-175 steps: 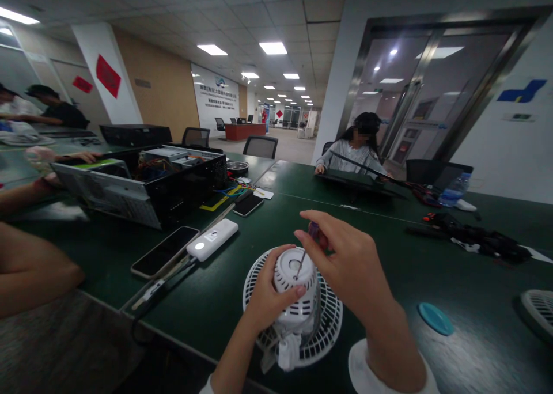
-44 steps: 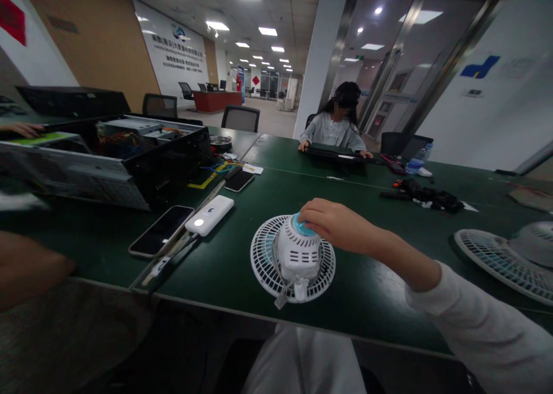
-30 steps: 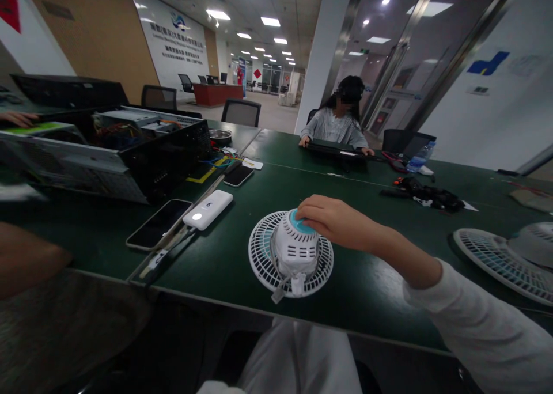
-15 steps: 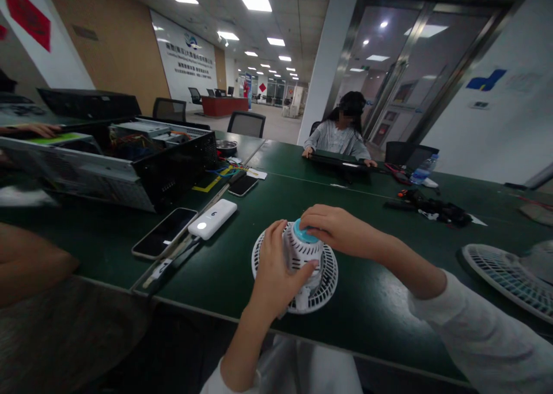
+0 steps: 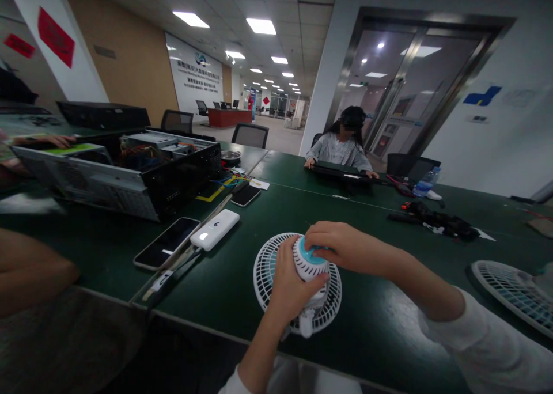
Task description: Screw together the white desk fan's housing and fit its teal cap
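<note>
Fan housing [image 5: 309, 264], between left hand [image 5: 292, 287], right hand [image 5: 349, 249], table edge [image 5: 194, 325] near

An opened desktop computer case [image 5: 173, 178] is placed on the green desk [image 5: 371, 348], near a smartphone [image 5: 164, 243] and a white power bank [image 5: 215, 230]. A second white fan [image 5: 512, 290] is set at the right, and a plastic water bottle [image 5: 425, 182] is seen farther off.
</note>
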Demonstrator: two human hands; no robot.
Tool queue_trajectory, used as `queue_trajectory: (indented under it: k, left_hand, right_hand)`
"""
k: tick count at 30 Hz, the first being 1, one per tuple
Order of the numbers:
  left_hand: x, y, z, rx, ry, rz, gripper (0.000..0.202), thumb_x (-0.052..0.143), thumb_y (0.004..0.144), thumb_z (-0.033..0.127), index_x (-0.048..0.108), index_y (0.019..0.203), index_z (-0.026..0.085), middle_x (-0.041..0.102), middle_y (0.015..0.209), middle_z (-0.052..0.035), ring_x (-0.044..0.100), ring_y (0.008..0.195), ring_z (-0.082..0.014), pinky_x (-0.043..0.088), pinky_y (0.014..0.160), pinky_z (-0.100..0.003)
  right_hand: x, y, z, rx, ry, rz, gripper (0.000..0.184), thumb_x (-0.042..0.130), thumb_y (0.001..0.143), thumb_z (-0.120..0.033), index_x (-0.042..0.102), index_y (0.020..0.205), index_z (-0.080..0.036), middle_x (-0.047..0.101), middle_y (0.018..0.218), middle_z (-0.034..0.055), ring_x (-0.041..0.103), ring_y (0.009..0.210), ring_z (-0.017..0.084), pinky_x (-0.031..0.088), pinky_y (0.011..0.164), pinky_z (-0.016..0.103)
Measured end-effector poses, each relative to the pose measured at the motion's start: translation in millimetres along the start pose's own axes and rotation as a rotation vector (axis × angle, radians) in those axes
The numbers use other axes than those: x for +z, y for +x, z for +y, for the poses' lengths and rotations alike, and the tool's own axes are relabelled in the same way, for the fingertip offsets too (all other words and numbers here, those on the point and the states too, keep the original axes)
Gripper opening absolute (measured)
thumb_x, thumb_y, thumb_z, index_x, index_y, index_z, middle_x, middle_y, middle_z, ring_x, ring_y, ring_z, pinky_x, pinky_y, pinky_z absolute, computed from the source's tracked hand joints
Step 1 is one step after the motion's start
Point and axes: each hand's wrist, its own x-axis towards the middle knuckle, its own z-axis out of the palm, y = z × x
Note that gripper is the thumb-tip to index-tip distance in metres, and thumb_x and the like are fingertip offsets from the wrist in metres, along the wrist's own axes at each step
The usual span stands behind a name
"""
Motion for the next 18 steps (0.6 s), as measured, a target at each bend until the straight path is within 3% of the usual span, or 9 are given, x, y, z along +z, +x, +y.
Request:
queue_trajectory:
  k: [7, 13, 18]
  left_hand:
    - [0.2, -1.0, 0.8, 0.010, -0.013, 0.016, 0.066, 0.070, 0.066, 0.023, 0.037, 0.123, 0.021, 0.045, 0.122, -0.0086, 0.044, 0.116, -0.0267, 0.035, 0.100, -0.044]
    - [1.0, -1.0, -1.4, 0.015, -0.007, 0.022, 0.067, 0.072, 0.065, 0.022, 0.038, 0.123, 0.021, 0.046, 0.122, -0.0079, 0.044, 0.116, -0.0259, 0.034, 0.100, -0.043]
    - [2.4, -1.8, -2.0, 0.024, -0.007, 0.045, 0.066, 0.071, 0.065, 0.021, 0.038, 0.122, 0.022, 0.046, 0.122, -0.0069, 0.043, 0.116, -0.0253, 0.033, 0.100, -0.041]
  right_hand:
    - [-4.9, 12.4, -19.5, 0.275, -0.260, -0.117, 0.014, 0.048, 0.086, -0.017, 0.060, 0.094, -0.015, 0.066, 0.096, 0.0101, 0.062, 0.086, 0.023, 0.046, 0.070, 0.033]
    - [1.2, 19.1, -27.4, 0.446, -0.266, -0.093, 0.020, 0.042, 0.088, -0.021, 0.055, 0.101, -0.013, 0.068, 0.083, 0.0140, 0.065, 0.075, 0.029, 0.044, 0.059, 0.033]
    - [11.4, 22.5, -25.1, 0.616, -0.189, -0.025, 0.022, 0.037, 0.088, -0.021, 0.052, 0.103, -0.013, 0.067, 0.083, 0.0124, 0.065, 0.075, 0.025, 0.040, 0.056, 0.028]
